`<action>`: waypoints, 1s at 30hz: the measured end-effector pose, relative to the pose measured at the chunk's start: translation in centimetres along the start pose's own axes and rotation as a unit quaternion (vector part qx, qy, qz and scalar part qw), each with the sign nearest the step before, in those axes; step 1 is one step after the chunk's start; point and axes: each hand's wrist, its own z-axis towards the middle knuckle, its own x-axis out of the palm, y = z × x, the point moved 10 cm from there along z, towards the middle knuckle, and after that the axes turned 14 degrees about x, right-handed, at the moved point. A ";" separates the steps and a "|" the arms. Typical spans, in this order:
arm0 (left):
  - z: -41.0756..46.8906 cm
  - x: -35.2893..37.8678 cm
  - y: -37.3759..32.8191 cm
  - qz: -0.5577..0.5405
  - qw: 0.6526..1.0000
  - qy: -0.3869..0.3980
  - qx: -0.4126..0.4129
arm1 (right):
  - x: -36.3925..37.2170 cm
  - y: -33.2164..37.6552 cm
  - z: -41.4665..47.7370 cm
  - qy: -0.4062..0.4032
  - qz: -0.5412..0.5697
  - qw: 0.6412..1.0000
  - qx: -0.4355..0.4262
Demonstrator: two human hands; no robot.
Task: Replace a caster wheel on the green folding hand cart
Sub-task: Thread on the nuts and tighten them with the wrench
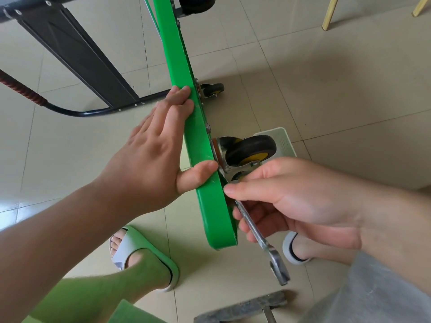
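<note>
— Looking down from the head camera, what can't you make out?

— Where the wrench (261, 238) meets the cart (200, 145). Its upper end goes in behind the green edge and under the right hand (300, 201), so I cannot tell what it sits on. The bolts along that edge are small and blurred. At the top of the frame another wheel (197, 3) is cut off, and so is a dark table leg (77, 54) at upper left. At the bottom a grey hammer-like head (242, 307) is partly out of frame.

— And the hands?

— The left hand (151, 155) is spread wide and pressed flat on the green board, fingers on its left face, thumb hooked over the edge just beside the wheel's mount. It grips nothing else. The right hand is loosely curled round the wrench shaft, thumb lying along the top, the ring end sticking out below the palm.

— Where is the cart itself?

— Standing on edge on the tiled floor (326, 89), running from the top centre down toward the feet. It is glossy bright green with small scuffs.

— The wheel?

— The caster (251, 150) juts out to the right of the board, black tyre, yellow hub, in a silver bracket on a round plate. A white box (285, 142) lies behind it. A smaller caster (213, 89) shows farther up the same side.
</note>
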 end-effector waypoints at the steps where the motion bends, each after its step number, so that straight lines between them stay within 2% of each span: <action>1: 0.0 0.0 0.0 0.000 1.000 0.000 0.000 | -0.2 -0.2 0.0 0.007 -0.012 1.000 0.006; 3: 0.0 0.0 -0.1 0.002 1.000 0.002 0.001 | -0.6 -1.1 0.0 0.013 -0.046 0.998 0.028; 6: 0.0 0.0 -0.1 0.005 1.000 0.003 0.000 | -1.6 -2.6 0.6 -0.020 -0.095 0.995 0.037; 14: 0.0 -0.2 -0.1 0.026 1.000 0.000 0.003 | -1.3 -2.3 3.0 -0.063 -0.093 0.992 -0.051; 18: 0.0 -0.1 0.0 0.027 1.000 0.005 0.001 | -1.2 -1.4 2.7 -0.086 -0.139 0.982 -0.098; 25: 0.0 -0.1 -0.1 0.021 1.000 0.003 -0.002 | -0.8 -0.7 2.3 -0.118 -0.223 0.960 -0.119; 30: 0.0 -0.1 -0.1 0.023 1.000 0.003 -0.001 | -0.7 -0.1 1.2 -0.112 -0.182 0.973 -0.093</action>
